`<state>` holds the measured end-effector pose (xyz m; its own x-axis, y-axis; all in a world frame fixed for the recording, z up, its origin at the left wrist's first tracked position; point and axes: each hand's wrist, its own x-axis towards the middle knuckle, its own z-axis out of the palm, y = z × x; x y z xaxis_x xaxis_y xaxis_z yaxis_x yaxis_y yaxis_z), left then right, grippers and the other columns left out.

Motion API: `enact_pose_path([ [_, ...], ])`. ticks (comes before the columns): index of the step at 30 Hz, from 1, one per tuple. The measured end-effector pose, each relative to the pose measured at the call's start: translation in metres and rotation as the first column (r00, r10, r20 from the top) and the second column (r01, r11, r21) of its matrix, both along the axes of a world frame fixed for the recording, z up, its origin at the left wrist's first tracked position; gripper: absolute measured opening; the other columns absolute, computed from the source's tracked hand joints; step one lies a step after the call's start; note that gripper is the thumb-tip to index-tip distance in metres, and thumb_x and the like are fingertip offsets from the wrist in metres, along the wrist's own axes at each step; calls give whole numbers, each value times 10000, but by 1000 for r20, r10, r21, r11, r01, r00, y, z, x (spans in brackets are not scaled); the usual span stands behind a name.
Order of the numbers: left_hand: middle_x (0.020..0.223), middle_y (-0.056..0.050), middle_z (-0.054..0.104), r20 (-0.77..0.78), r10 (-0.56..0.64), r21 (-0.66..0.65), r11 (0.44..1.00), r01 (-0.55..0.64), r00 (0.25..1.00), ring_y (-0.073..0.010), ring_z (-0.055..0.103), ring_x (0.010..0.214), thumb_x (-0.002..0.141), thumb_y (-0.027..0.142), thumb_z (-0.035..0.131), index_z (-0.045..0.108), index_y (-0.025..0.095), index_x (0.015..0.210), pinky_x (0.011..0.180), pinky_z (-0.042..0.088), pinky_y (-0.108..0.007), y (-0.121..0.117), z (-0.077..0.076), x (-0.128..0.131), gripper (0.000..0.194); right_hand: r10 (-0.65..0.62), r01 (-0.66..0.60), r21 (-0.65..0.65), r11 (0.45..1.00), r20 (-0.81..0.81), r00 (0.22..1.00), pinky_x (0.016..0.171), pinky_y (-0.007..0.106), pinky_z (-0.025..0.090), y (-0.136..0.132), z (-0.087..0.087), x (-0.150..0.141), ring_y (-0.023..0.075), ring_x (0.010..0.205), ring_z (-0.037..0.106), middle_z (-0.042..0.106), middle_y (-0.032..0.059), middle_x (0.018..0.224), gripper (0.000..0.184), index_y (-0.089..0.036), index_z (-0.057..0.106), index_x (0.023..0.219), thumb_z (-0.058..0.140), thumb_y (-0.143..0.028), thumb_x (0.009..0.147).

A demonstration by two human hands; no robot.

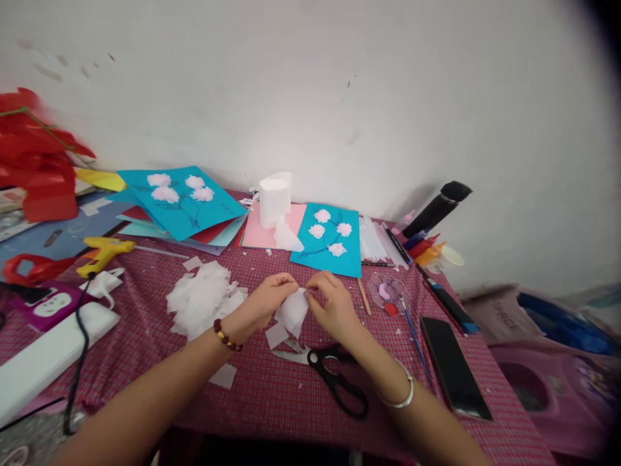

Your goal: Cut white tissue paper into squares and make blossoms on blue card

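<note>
Between my hands hangs a small piece of white tissue paper [293, 312], pinched along its top edge. My left hand [270, 294] is closed on its left side, thumb and fingers together. On the other side my right hand [332, 303] pinches it too. Left of my hands lies a fluffy heap of cut white tissue pieces [201, 294]. Loose white squares [276, 335] rest just below the held piece. Black-handled scissors [330, 372] lie under my right wrist, blades pointing left.
Blue sheets with pink-white blossoms [326, 239] lie at the back, near a tissue roll [274, 202]. A yellow glue gun [103, 254] and white power strip [53, 362] are left. Right are a paint palette [385, 291], paintbrush [414, 333] and phone [455, 367].
</note>
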<state>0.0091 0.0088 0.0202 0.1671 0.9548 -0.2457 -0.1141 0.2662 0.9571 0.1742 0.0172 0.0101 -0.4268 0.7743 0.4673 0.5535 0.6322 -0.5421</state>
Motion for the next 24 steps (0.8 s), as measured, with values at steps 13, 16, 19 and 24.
enact_pose_path([
  [13, 520, 84, 394, 55, 16, -30, 999, -15, 998, -61, 319, 447, 679, 321, 646, 458, 181, 614, 441, 209, -218, 5, -4, 3, 243, 19, -21, -45, 999, -60, 998, 808, 363, 437, 6, -2, 0, 220, 894, 561, 601, 63, 872, 123, -201, 586, 782, 531, -115, 849],
  [16, 519, 83, 392, 72, 23, -40, 999, -20, 997, -58, 321, 444, 672, 328, 654, 446, 181, 597, 437, 213, -214, 4, -6, 5, 266, 2, -7, -75, 997, -72, 997, 796, 364, 435, 6, 0, 1, 222, 875, 557, 598, 63, 852, 119, -199, 561, 751, 539, -126, 842],
  [19, 512, 84, 390, 91, 38, -59, 998, -33, 995, -52, 325, 438, 664, 341, 664, 432, 182, 585, 435, 224, -204, 4, -9, 6, 292, -9, -3, -120, 993, -96, 995, 799, 355, 434, 5, 2, 2, 215, 867, 560, 604, 54, 848, 120, -204, 548, 728, 549, -134, 826],
  [24, 592, 28, 522, 128, 11, -121, 993, 4, 992, -78, 474, 487, 720, 482, 620, 514, 166, 687, 479, 346, -199, 4, -7, 0, 335, -98, 54, -246, 968, -169, 981, 694, 296, 445, 6, -1, 5, 174, 737, 573, 602, 10, 754, 101, -207, 535, 727, 527, -184, 826],
])
